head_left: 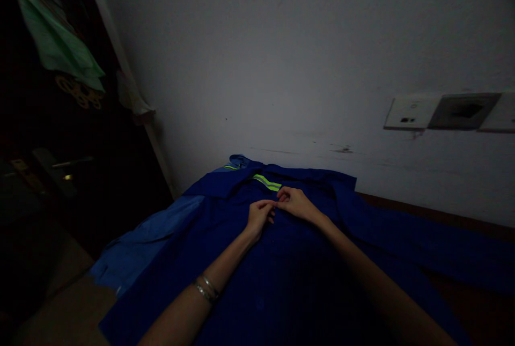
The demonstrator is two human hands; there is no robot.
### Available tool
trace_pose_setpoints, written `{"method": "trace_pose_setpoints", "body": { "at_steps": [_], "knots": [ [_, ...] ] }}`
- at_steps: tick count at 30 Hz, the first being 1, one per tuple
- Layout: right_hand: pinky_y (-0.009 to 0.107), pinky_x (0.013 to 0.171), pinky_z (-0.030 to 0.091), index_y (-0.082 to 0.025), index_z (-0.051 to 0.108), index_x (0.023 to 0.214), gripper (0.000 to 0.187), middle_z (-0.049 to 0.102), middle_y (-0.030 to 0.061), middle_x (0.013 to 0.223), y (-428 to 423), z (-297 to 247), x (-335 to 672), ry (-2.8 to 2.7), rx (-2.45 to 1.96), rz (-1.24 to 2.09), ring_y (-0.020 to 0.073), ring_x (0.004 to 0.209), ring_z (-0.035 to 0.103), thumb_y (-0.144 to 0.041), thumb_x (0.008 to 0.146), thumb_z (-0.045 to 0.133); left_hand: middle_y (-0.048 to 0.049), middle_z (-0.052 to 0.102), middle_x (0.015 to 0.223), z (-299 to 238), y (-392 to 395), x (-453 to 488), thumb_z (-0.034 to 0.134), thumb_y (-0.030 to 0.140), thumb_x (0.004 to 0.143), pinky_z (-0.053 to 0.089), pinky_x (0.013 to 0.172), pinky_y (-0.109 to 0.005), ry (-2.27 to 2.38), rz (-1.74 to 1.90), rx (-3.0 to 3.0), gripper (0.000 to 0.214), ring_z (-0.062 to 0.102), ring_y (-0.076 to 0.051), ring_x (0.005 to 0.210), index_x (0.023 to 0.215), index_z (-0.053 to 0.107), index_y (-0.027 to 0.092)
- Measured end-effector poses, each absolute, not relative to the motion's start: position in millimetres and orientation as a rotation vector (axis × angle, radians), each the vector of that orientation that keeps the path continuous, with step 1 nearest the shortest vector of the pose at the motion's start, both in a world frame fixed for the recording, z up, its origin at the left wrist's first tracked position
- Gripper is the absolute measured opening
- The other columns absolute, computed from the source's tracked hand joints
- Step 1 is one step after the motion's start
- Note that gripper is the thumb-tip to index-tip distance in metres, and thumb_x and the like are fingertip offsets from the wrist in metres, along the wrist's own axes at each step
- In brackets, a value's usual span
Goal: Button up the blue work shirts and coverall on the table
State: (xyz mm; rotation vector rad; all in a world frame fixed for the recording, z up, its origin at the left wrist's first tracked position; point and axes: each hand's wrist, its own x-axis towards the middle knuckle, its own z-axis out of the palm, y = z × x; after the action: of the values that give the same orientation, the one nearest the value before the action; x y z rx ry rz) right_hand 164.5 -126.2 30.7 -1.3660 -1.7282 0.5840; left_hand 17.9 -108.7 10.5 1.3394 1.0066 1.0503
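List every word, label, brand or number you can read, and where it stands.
None can be read.
Blue garment: a faint mark, too dark to make out.
Yellow-green strip: no lettering visible.
White wall plate: details too blurred to read.

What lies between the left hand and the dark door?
Going from the left hand towards the dark door: first part of the dark blue garment, then a lighter blue cloth. The head view shows this.
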Motion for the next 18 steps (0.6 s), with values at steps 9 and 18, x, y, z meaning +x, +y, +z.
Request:
{"method": "trace_pose_setpoints", "body": {
  "at_steps": [9,18],
  "knots": [
    [0.022,0.061,0.038,-0.015,0.056,0.083,0.03,0.055,0.0024,0.076,-129,27,152,-1.816,-1.481,0.368,0.0131,0.07,0.05,-0.025,0.056,0.065,0.0045,0.044,0.044,11,-103,13,0.057,0.031,0.068,0.022,0.032,-0.016,1.068,0.946,1.419,0.031,0.034,-0.003,0.033,0.086,0.065,0.008],
    [0.019,0.054,0.037,-0.016,0.054,0.084,0.027,0.056,0.0008,0.072,-126,22,154,-1.701,-1.49,0.486,0.0105,0.063,0.051,-0.01,0.057,0.056,0.0036,0.047,0.047,14,-102,11,0.053,0.027,0.07,0.027,0.033,-0.015,1.106,0.983,1.48,0.026,0.039,-0.004,0.035,0.086,0.066,0.01]
  ]
}}
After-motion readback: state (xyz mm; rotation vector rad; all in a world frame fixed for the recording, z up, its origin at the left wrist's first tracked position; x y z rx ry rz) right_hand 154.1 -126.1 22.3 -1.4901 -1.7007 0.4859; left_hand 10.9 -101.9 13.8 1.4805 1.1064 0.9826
